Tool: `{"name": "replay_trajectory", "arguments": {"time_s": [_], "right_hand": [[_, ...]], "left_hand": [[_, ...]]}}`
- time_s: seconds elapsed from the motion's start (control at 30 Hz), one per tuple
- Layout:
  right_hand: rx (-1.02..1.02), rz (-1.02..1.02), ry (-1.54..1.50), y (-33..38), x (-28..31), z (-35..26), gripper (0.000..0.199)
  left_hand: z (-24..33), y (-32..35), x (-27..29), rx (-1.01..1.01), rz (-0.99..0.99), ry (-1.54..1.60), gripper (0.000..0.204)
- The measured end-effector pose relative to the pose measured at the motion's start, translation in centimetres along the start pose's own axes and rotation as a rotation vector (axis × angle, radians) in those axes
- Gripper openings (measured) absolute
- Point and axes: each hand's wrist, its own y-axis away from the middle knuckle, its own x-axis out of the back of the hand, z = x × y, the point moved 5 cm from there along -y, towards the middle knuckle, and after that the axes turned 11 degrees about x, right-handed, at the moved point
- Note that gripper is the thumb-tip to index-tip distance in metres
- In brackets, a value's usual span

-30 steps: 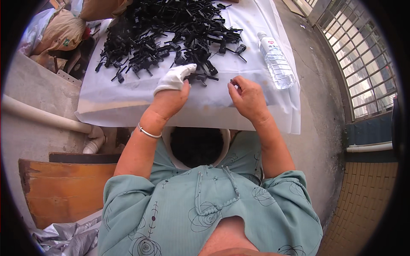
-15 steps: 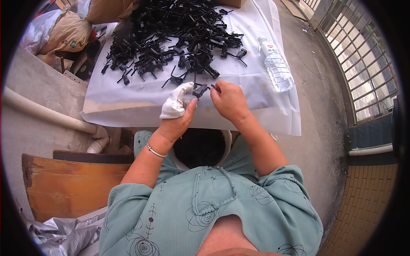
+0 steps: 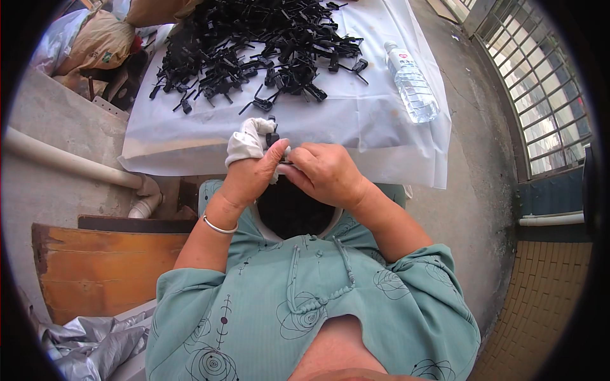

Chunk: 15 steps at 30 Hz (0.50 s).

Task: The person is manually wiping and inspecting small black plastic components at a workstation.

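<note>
A small black plastic part (image 3: 272, 138) is held in my left hand (image 3: 253, 154), between the thumb and the fingers, which wear a white glove or cloth covering. My right hand (image 3: 326, 170) is closed in a pinch against the near side of that part, close to my left thumb. What its fingertips hold is hidden. Both hands meet at the table's near edge. Beyond them lies a large heap of similar black plastic parts (image 3: 254, 57) with thin arms. One loose part (image 3: 259, 105) sits at the heap's near edge.
A white sheet covers the table (image 3: 375, 136). A clear water bottle (image 3: 413, 86) lies on its right side. Below my hands, between my knees, stands a bucket (image 3: 333, 222) with dark contents. Brown sacks (image 3: 98, 44) and a pipe (image 3: 76, 166) are at the left, a barred window (image 3: 540, 82) at the right.
Both hands have come nearer to me and a little left with the black part. My right hand, slightly apart before, now presses against it beside my left thumb.
</note>
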Motion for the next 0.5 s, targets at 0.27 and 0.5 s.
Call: {"name": "replay_trajectory", "arguments": {"time_s": [0.27,0.5], "right_hand": [[-0.042,0.256,-0.199,0.7,-0.6,-0.8,0.012],[-0.541,0.325,-0.479,1.6,-1.7,1.5,0.023]], "left_hand": [[-0.2,2.1,0.0,-0.079,0.147,-0.070,0.034],[0.0,3.4,-0.7,0.392,-0.421,0.502,0.024]]}}
